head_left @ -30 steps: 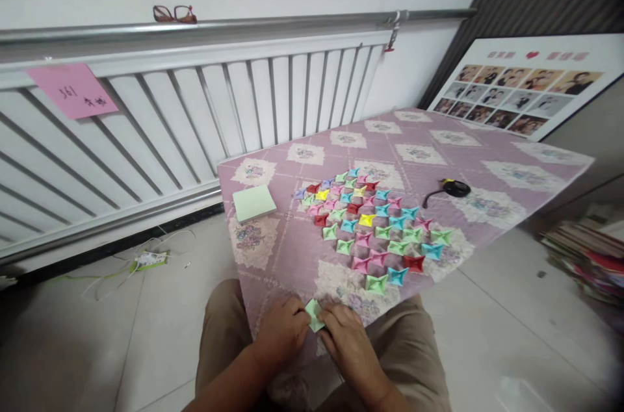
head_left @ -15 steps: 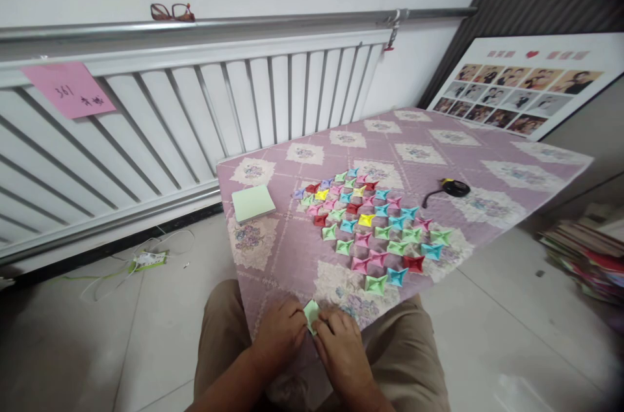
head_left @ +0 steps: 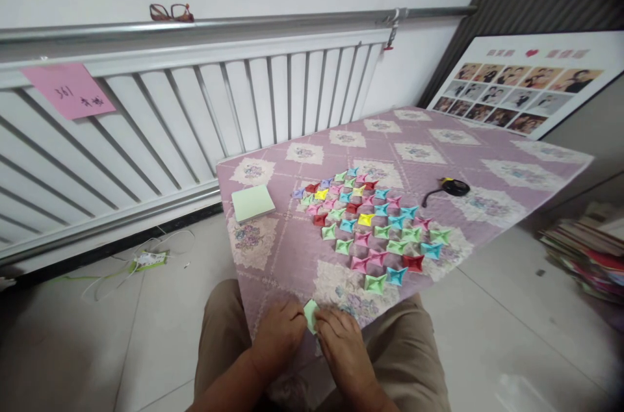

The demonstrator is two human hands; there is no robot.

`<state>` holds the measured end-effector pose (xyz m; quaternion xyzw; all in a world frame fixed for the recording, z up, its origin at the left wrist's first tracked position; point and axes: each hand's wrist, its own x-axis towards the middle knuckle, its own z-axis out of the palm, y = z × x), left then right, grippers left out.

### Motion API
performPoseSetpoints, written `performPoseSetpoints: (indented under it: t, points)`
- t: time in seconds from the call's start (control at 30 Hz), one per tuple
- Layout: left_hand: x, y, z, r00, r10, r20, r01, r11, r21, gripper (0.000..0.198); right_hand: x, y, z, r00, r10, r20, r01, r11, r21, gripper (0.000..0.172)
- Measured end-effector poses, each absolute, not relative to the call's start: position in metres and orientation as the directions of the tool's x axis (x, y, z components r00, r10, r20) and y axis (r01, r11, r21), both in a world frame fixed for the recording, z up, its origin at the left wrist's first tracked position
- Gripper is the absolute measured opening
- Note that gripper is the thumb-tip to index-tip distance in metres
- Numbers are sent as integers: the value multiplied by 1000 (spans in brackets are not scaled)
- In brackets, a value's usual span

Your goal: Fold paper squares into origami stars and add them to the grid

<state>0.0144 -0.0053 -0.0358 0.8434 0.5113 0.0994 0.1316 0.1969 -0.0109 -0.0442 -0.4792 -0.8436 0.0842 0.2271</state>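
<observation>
A small folded piece of light green paper (head_left: 311,316) lies at the near edge of the table, between my two hands. My left hand (head_left: 281,329) has its curled fingers closed at the paper's left edge. At the right edge, my right hand (head_left: 340,334) presses with bent fingers. My fingertips are partly hidden behind the knuckles. Just beyond stand several folded paper shapes (head_left: 366,220) in rows, coloured green, pink, blue, red, yellow and purple. The closest is a green folded shape (head_left: 375,284). A stack of light green paper squares (head_left: 253,203) sits to the left.
A black tape measure (head_left: 455,187) with a strap lies on the flowered tablecloth (head_left: 292,246). Behind the table runs a white radiator (head_left: 253,100), with glasses (head_left: 171,12) on the pipe above. A photo board (head_left: 517,84) leans at the far right. A power strip (head_left: 149,260) is on the floor.
Both hands stay at the green paper. My right fingers have shifted slightly, and the paper is in nearly the same place. The other things have not moved.
</observation>
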Motion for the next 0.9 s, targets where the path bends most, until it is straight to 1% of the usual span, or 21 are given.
performPoseSetpoints:
  t: [0.1, 0.17, 0.23, 0.33, 0.53, 0.67, 0.9]
  points:
    - [13, -5, -38, 505, 854, 128, 797, -518, 312, 19, 197, -11, -43, -438, 847, 302, 761, 528, -376, 21]
    - [12, -4, -37, 550, 819, 162, 763, -572, 301, 19, 197, -11, -42, -432, 851, 297, 758, 522, -392, 19]
    - [10, -1, -34, 601, 785, 150, 734, -616, 288, 18, 197, -11, -42, -432, 854, 290, 758, 518, -397, 19]
    - [9, 4, -30, 655, 750, 90, 708, -651, 274, 17, 198, -11, -42, -436, 852, 290, 755, 522, -397, 20]
    - [9, 9, -22, 662, 749, 23, 716, -640, 279, 17, 201, -9, -41, -439, 857, 271, 735, 516, -440, 18]
    - [9, 9, -22, 659, 751, 33, 716, -640, 280, 17, 204, -4, -40, -419, 869, 264, 746, 495, -446, 24]
    - [8, 9, -34, 654, 753, 75, 719, -649, 250, 14, 209, 0, -40, -436, 853, 285, 721, 521, -457, 28]
